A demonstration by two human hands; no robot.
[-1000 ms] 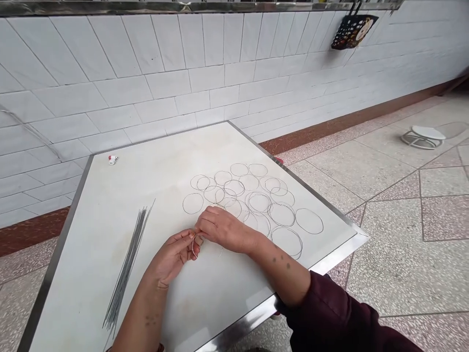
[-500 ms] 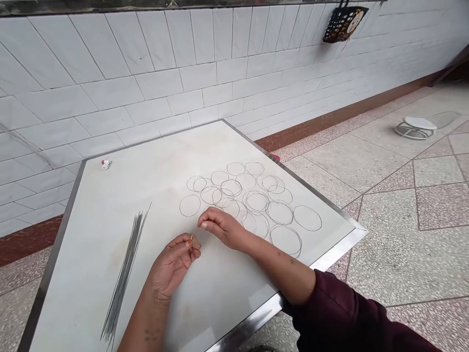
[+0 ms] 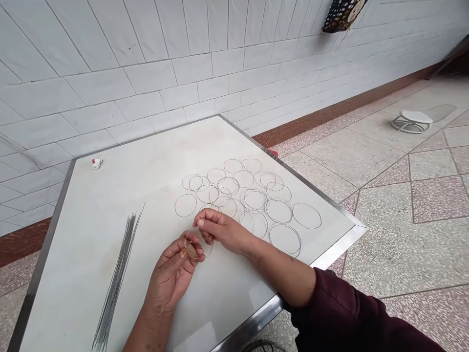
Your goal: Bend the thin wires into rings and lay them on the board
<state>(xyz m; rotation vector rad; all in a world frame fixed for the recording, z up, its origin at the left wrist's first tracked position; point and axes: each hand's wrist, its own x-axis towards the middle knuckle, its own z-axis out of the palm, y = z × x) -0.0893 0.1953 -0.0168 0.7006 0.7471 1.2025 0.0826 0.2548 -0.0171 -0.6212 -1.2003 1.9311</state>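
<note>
My left hand (image 3: 174,269) is closed, pinching a small flat brown oval piece (image 3: 191,252) between thumb and fingers. A thin wire (image 3: 209,253) curves out to the right of that piece, and another thin strand loops above it. Just up and to the right, my right hand (image 3: 216,227) has its thumb and forefinger pressed together; what lies between them is too fine to make out. Beyond it, several thin wire rings (image 3: 185,205) overlap on the white table (image 3: 154,161). Left of my hands lies a bundle of straight grey wires (image 3: 119,278).
A small red and white object (image 3: 97,163) lies near the table's far left corner. The metal table edge (image 3: 252,322) runs close in front of me. A tiled wall (image 3: 146,78) stands behind; a patterned bag (image 3: 342,14) hangs there. On the floor sits a low round stool (image 3: 412,120).
My right hand has drawn slightly apart from the left-hand fingers. The brown piece has turned so more of its face shows, and a curved wire now appears beside it. The view has shifted slightly.
</note>
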